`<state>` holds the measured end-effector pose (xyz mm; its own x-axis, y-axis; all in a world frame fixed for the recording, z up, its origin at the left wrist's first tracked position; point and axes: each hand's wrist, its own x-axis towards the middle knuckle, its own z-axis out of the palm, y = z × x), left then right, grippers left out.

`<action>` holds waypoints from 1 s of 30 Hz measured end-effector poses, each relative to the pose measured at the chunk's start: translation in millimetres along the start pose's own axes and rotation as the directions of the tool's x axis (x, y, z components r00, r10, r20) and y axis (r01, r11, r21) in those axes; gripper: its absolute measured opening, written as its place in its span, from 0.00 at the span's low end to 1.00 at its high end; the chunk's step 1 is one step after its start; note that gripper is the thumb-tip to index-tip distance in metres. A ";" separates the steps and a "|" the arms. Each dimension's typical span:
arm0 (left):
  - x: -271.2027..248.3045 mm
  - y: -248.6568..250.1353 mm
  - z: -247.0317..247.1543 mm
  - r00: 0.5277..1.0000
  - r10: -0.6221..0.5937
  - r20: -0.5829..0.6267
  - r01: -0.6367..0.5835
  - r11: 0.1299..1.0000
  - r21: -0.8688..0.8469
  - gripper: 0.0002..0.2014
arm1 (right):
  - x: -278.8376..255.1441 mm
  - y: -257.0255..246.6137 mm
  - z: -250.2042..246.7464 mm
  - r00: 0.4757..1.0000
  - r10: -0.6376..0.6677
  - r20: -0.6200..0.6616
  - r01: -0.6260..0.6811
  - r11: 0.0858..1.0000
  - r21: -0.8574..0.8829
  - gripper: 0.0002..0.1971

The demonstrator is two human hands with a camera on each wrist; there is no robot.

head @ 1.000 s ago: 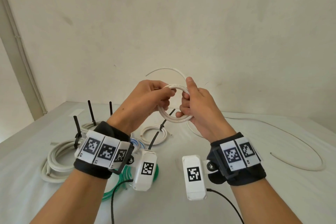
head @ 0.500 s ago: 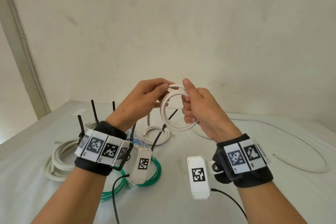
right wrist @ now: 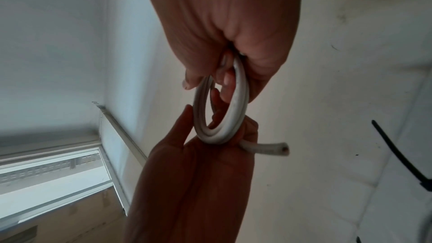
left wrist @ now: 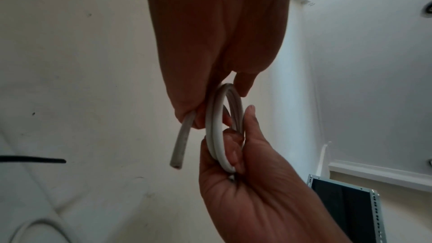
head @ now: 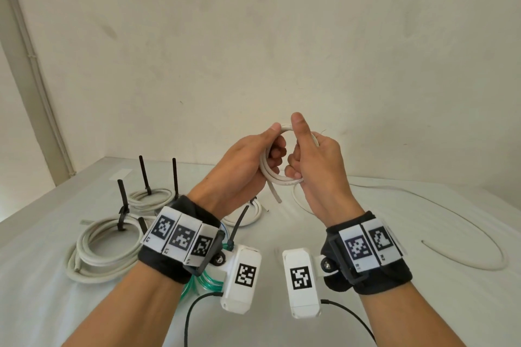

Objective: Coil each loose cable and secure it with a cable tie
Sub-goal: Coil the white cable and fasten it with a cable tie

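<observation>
A small white cable coil (head: pixel 279 179) is held in the air above the table by both hands. My left hand (head: pixel 275 145) grips its left side, thumb on top and fingers curled through the ring. My right hand (head: pixel 299 146) grips the right side with the thumb pointing up. A short free end (head: pixel 275 195) sticks down below the left hand. In the left wrist view the coil (left wrist: pixel 216 128) shows two or three turns, with the left hand (left wrist: pixel 201 103) above. The right wrist view shows the coil (right wrist: pixel 239 106) pinched by the right hand (right wrist: pixel 224 73), its cut end (right wrist: pixel 271 149) poking right.
Coiled white cables (head: pixel 110 245) (head: pixel 153 196) with upright black cable ties (head: pixel 123 203) lie on the table's left. A green coil (head: pixel 210 280) sits under my left wrist, another tied white coil (head: pixel 249 215) behind it. A long loose white cable (head: pixel 465 236) curves across the right.
The loose loop that stood above the hands has been drawn into the coil. The coil is tighter, both hands have closed in on it, and the free end now hangs below.
</observation>
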<state>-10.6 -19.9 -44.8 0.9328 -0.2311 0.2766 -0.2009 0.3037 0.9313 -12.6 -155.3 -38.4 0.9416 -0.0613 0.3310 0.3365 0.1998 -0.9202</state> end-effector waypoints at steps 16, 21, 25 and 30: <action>-5.9 24.8 -4.9 0.972 0.003 -0.234 0.002 1.000 0.020 0.19 | -4.7 -2.1 5.4 0.977 -0.016 0.211 0.089 0.937 -0.339 0.28; -9.9 23.3 -5.4 0.971 -0.019 -0.240 0.084 0.961 0.262 0.21 | -4.7 -4.1 -3.9 0.904 0.041 0.425 0.224 0.803 -0.553 0.20; -9.2 21.6 -3.9 0.969 0.028 -0.244 0.038 0.965 0.261 0.17 | -8.4 -6.7 -4.8 0.917 0.057 0.396 0.232 0.731 -0.642 0.22; -4.7 12.4 0.7 0.978 0.001 -0.208 -0.002 1.000 -0.004 0.14 | -2.9 -6.0 -7.2 0.953 -0.064 0.297 0.254 0.705 -0.662 0.20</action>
<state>-17.7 -15.6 -34.4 0.9743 -0.0335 0.2226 -0.2019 0.3079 0.9297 -17.3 -163.4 -35.3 0.8726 0.2196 0.4364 0.4829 -0.5223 -0.7029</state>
